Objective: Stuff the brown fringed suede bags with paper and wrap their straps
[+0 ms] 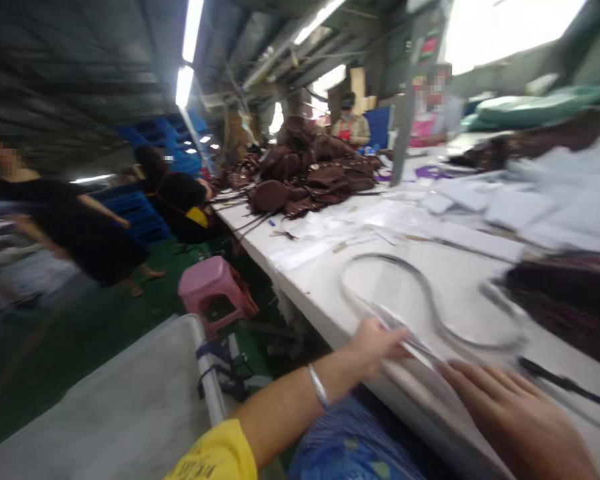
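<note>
My left hand [377, 345], with a silvery bangle on the wrist, is at the near edge of the white table [300, 280]. Its fingers are closed on a long, thin grey strap [433, 307] that looks shiny and is blurred. From there the strap loops up and snakes right across the tabletop. My right hand [517, 413] lies flat over the table's edge, fingers stretched out and side by side, touching or just above the strap's near stretch. Whether anything is under its palm is hidden. A black strap with a buckle [560, 380] lies beyond it.
Dark brown bags [305, 173] are heaped farther up the table. White sheets [510, 200] and a dark piece [565, 300] lie at right. A pink stool [215, 290] and a white-lined cart [130, 393] stand left. Several people are around, one walking at left [70, 227].
</note>
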Tool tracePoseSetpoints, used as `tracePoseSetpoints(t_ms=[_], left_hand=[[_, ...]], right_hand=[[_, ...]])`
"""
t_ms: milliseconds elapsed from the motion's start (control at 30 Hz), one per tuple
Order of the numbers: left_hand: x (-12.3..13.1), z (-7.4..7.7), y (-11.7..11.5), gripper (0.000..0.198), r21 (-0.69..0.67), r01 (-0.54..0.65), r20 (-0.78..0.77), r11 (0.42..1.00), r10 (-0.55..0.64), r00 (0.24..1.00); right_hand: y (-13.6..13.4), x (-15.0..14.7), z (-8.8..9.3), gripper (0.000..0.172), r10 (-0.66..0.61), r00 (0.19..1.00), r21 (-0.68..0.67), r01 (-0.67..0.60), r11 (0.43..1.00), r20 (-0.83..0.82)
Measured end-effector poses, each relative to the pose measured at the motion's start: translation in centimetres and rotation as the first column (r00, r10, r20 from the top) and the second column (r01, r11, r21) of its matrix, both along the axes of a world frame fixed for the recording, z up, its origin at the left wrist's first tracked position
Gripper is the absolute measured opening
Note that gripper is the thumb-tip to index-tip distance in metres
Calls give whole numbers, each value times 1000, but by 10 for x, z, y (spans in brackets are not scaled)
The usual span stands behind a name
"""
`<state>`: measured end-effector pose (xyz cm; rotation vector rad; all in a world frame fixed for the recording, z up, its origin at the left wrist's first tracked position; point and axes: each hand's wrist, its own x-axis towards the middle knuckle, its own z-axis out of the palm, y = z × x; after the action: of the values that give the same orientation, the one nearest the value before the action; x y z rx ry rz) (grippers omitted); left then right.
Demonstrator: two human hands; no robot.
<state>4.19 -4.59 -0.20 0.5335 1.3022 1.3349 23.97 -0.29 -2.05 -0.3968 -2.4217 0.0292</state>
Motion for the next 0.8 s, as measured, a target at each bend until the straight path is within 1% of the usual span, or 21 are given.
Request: tracePoseSetpoints(t_ms=[33,67,133,167,200,233,267,300,333,367,433,467,500,533,567,600,633,667,700,733,800], left_hand=[[-4,5,-3,33,-12,61,7,998,-61,998],[-9,8,-5,32,-25,129,16,991,-129,992],[-22,10,-9,35,-69,287,10,955,-287,958],[-29,9,-11,41,-117,381,-98,917,-392,915],[-36,8,-14,43,-151,426,-239,892,-451,860],[-43,8,-18,43,-137,418,-409,898,-436,802],[-48,8,-21,38,-67,408,-588,911,-366,721],[-52,7,-23,31,9,420,-738,907,-277,615],[-55,7,-24,26,80,468,-852,880,-183,490],[-55,5,-23,28,118,546,-928,829,-104,358],[-52,1,-16,38,89,709,-993,700,8,117],[-49,-1,-11,37,53,762,-998,646,54,23],[-45,-3,-7,32,18,793,-994,609,94,-49],[-42,-4,-3,26,-8,809,-987,587,127,-101],[-38,-4,1,21,-31,818,-979,574,147,-140],[-34,-4,2,18,-53,822,-973,567,155,-170],[-31,-3,3,17,-78,823,-970,562,147,-192],[-28,-1,3,17,-97,823,-971,560,128,-202],[-26,0,1,17,-110,819,-974,564,102,-201],[-23,1,0,17,-117,812,-979,571,69,-190],[-18,2,-4,18,-117,801,-988,587,10,-152]], right_hand=[[-7,5,6,40,-80,992,57,74,996,99],[-11,7,11,38,-134,969,75,121,990,207],[-10,6,19,29,-180,926,65,168,984,332],[-6,6,21,25,-194,910,38,194,980,366],[-3,6,22,22,-202,900,5,217,976,386],[1,8,21,20,-199,896,-27,228,973,397],[4,10,21,19,-191,897,-53,231,972,398],[7,12,19,19,-177,901,-70,222,973,395],[10,15,18,19,-155,908,-79,201,976,390],[12,16,18,20,-129,914,-84,174,981,384],[18,17,17,21,-72,925,-89,113,990,373],[21,17,18,21,-60,928,-90,99,991,367],[22,16,19,21,-74,931,-84,111,990,357],[22,16,20,19,-120,932,-70,152,986,341],[20,15,22,18,-197,928,-54,225,973,317],[15,15,23,19,-293,913,-46,318,947,285],[9,15,24,23,-392,887,-57,417,907,243],[1,15,25,28,-481,854,-96,505,858,199],[-8,16,24,31,-553,819,-162,573,803,156],[-17,17,24,28,-605,787,-250,614,748,124],[-35,16,21,17,-656,748,-436,626,647,101]])
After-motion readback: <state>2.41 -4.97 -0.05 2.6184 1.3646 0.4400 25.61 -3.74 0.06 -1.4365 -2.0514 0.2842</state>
